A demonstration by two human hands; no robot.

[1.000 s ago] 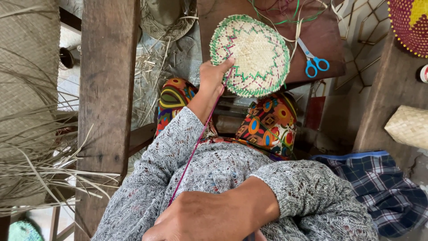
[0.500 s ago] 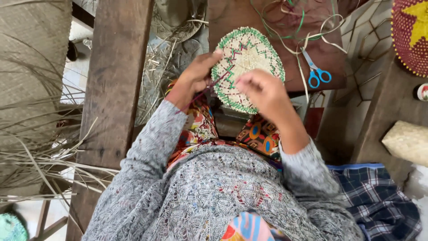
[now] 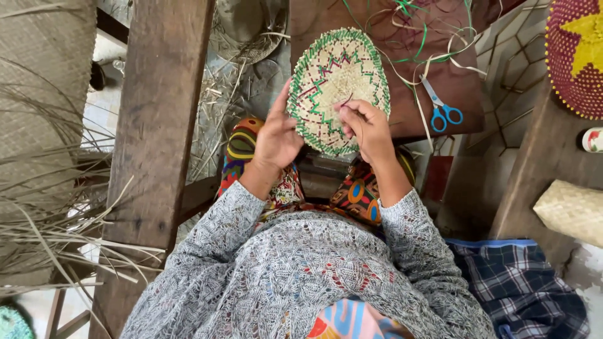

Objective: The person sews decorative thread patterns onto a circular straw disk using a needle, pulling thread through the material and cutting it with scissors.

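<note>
Woven disc (image 3: pixel 336 75) straight ahead, long axis away from me. My left hand (image 3: pixel 276 135) grips left rim; right hand (image 3: pixel 367 129) pinches strand on face, nearer centre.

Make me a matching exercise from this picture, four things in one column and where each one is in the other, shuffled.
Things:
1. woven disc
2. blue scissors
3. red basket with yellow star
4. dry straw strips

Places:
A. far left, beside the wooden beam
B. top right corner
C. between the left hand and right hand
D. on the brown board, right of the disc

Pairs: 1-C, 2-D, 3-B, 4-A
</note>
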